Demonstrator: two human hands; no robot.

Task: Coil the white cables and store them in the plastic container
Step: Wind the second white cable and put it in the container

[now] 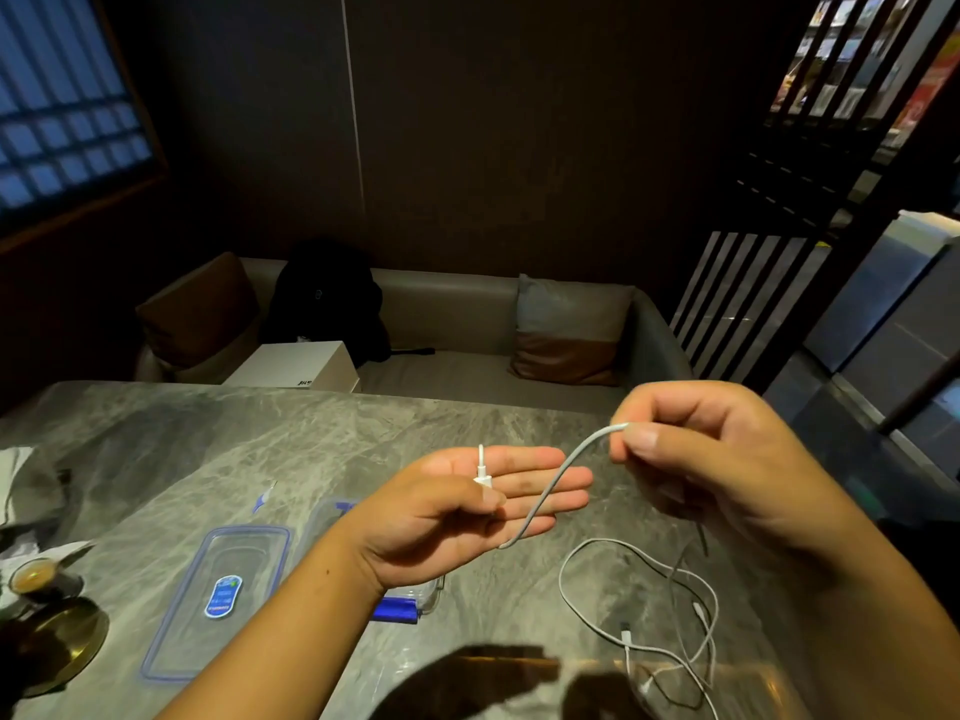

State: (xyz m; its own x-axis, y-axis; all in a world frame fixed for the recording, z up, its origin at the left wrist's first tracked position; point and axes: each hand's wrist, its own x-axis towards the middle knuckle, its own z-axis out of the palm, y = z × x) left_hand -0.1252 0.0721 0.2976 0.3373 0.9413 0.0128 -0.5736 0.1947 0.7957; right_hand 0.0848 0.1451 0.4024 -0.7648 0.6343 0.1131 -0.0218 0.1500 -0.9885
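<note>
My left hand (467,504) is held palm up above the table, its thumb pressing the plug end of a white cable (558,480) against the fingers. That cable arcs up to my right hand (711,459), which pinches it between thumb and forefinger. A second white cable (644,605) lies in loose loops on the marble table (311,439), below my right hand. The clear plastic container (415,597) with blue clips sits under my left wrist, mostly hidden. Its lid (221,600), blue-rimmed with a sticker, lies flat to the left.
An espresso cup (39,582) and a gold saucer (57,646) stand at the left edge, with crumpled paper behind them. Beyond the table is a bench seat with cushions (571,330), a dark bag (327,298) and a white box (296,366).
</note>
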